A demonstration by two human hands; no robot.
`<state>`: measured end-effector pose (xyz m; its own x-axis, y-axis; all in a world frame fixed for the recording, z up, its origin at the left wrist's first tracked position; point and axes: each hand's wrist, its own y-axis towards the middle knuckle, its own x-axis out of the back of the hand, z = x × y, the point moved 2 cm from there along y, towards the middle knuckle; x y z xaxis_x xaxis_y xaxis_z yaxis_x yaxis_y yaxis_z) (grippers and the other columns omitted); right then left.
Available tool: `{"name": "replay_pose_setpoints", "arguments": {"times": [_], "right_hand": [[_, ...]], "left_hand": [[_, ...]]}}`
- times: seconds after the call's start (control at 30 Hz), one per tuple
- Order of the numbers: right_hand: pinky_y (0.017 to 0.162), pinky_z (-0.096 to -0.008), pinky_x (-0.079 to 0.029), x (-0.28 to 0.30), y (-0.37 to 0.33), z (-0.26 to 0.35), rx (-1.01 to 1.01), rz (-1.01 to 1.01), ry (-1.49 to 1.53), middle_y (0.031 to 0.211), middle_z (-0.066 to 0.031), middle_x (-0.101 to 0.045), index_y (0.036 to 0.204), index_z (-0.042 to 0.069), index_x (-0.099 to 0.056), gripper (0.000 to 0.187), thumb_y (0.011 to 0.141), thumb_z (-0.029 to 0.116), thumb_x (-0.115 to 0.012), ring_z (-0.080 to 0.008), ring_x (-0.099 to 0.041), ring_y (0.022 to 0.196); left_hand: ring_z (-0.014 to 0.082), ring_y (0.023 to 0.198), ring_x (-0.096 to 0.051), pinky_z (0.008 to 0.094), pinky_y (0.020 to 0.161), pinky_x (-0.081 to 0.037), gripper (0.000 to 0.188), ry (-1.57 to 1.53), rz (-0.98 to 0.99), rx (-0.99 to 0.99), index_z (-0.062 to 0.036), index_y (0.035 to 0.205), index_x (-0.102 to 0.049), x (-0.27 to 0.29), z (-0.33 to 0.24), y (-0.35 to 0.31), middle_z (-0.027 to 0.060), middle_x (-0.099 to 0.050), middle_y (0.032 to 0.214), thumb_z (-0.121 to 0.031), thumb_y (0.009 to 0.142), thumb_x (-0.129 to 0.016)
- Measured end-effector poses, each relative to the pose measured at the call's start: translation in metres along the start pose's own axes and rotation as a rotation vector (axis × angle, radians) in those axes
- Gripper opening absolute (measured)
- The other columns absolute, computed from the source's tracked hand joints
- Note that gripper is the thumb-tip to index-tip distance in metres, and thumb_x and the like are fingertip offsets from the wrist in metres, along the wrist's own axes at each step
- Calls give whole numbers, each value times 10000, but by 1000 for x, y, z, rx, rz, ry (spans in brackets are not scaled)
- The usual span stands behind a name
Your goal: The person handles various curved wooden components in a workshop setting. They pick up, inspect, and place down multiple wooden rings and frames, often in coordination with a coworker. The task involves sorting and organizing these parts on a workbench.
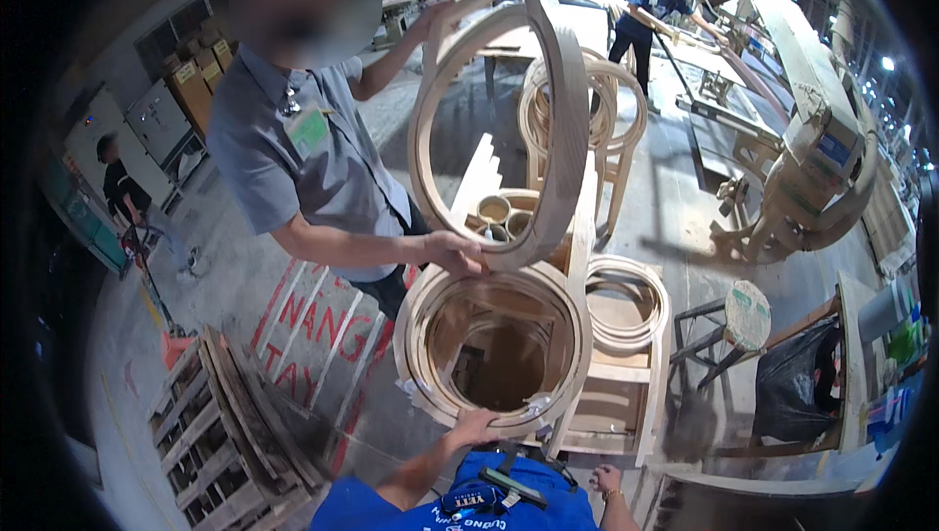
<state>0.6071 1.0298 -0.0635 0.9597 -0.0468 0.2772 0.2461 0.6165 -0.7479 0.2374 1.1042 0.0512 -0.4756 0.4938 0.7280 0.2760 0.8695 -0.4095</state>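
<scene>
My left hand grips the near rim of a stack of round wooden rings, thumb side uppermost. Bits of white material stick to the stack's edge. Down by my right side hangs my right hand, empty, its fingers loosely bent and a band on the wrist. Across the stack, a person in a grey shirt holds up a wooden chair frame with a large oval ring. One of that person's hands is at the ring's bottom, just above the stack; the other is higher up.
More wooden ring frames stand right of the stack, others behind. Cups sit beyond the stack. A stool and a black bag are at right, pallets at left. Another person works farther back.
</scene>
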Motion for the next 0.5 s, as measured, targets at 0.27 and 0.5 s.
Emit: {"name": "replay_pose_setpoints", "arguments": {"times": [0.27, 0.5], "right_hand": [[399, -299, -471, -16, -9, 9, 16, 51, -50, 756, -92, -608, 1005, 11, -557, 279, 729, 55, -568, -188, -608, 540], [386, -301, -465, -23, -24, 12, -31, 62, -83, 783, -113, -628, 1030, 2, -542, 298, 745, 86, -569, -178, -604, 538]], "left_hand": [[262, 1045, -500, 434, 870, -272, 554, -12, -63, 1, -119, 1105, -564, 0, 2, -2, 119, -565, 1075, -436, 655, -624], [263, 1047, -496, 428, 878, -270, 549, -24, -96, -1, -116, 1104, -565, 0, 0, -5, 115, -568, 1061, -438, 663, -621]]}}
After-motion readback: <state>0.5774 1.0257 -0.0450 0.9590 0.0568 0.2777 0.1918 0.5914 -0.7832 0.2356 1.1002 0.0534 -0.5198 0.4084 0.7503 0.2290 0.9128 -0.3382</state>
